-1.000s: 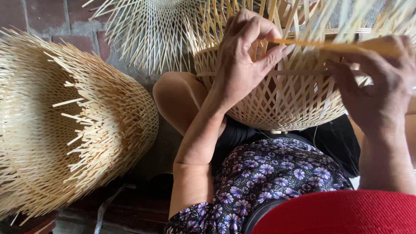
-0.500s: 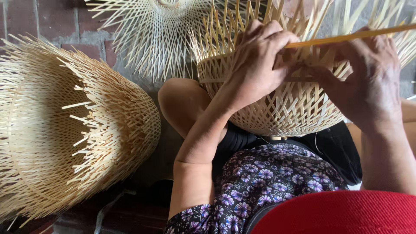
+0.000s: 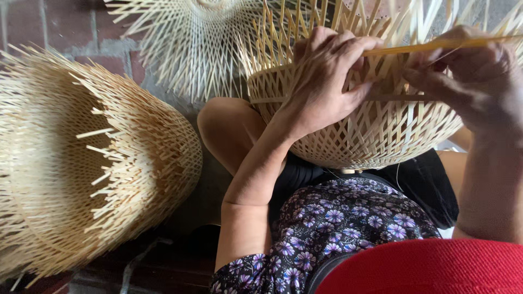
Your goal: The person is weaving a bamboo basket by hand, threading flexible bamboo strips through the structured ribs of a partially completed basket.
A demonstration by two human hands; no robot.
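- Bamboo woven basket [image 3: 376, 136] rests on the person's lap, loose strips sticking up from its rim.
- Left hand [image 3: 324, 81] presses on the weave, grip clenched around the rim strips.
- Right hand [image 3: 468, 76] pinches a yellow bamboo strip [image 3: 436, 44] laid across the rim.
- Two more unfinished baskets [image 3: 98, 169] lie on the brick floor [image 3: 65, 22].

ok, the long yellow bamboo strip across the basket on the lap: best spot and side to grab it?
Probably the free stretch of the long yellow bamboo strip, between the left hand and right hand. Come from above, pinching across its thin width: it lies almost level along the rim of the round woven bamboo basket, with upright splints crowding behind it.
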